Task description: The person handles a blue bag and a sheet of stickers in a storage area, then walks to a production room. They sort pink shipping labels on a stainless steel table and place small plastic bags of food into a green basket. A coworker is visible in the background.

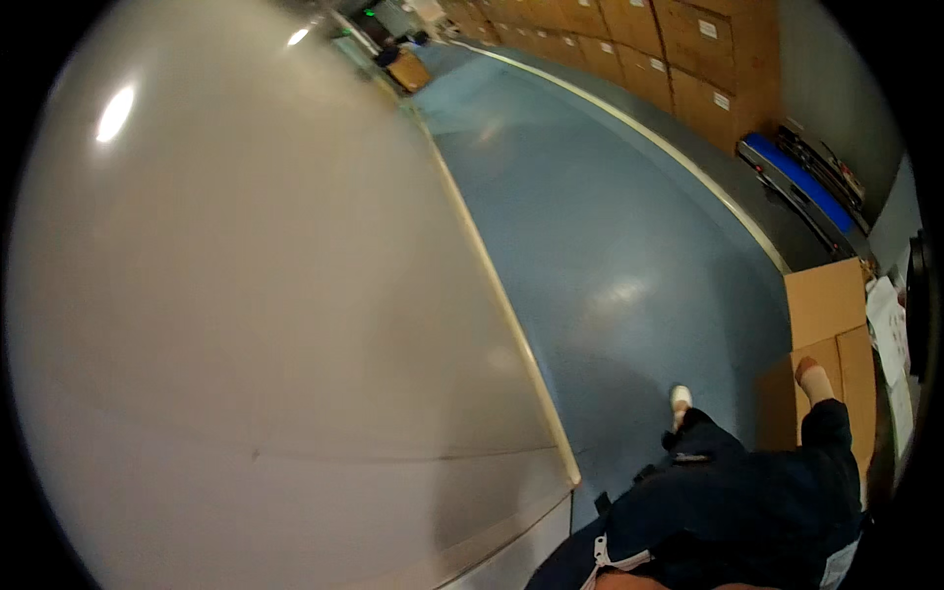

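Note:
My right hand [813, 381] reaches out of a dark sleeve on the right side. It lies against the upper edge of an open cardboard box [854, 388], its fingers small and bent over the edge. One flap of that box stands up beyond the hand, and its inside is mostly hidden from me. My left hand is out of sight. A dark jacket with a pale zip covers the lower part of the picture, and one white shoe [680, 396] shows on the floor past it.
A pale wall [275, 256] fills the left. The blue floor [600, 236] runs away between it and a yellow line [678, 152]. Stacked cartons [629, 64] line the far right, with a blue-topped trolley [801, 177] nearer. White papers [888, 329] hang beside the box.

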Motion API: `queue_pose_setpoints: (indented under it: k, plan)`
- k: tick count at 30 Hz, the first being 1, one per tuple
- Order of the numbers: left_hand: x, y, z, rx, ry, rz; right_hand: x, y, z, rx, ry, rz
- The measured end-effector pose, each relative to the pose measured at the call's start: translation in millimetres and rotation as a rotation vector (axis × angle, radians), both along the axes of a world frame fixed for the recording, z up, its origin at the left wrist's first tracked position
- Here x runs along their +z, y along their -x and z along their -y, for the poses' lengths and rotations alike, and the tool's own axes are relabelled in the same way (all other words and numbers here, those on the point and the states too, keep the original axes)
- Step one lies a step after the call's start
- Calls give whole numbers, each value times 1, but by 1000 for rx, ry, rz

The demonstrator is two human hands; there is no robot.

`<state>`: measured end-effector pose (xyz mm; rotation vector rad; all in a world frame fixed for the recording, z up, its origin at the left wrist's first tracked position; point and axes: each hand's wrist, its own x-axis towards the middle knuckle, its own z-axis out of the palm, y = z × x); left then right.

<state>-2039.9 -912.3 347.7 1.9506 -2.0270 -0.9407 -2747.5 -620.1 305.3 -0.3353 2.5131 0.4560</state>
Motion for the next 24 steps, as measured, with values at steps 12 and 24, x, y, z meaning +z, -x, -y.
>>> queue_pose_setpoints:
  k: [12,24]
  plan:
    - [-26,239,109,306,-437,-335,28,135,428,322,846,485]
    - [157,634,577,61,-300,-1055,-72,380,591,195,617,262]
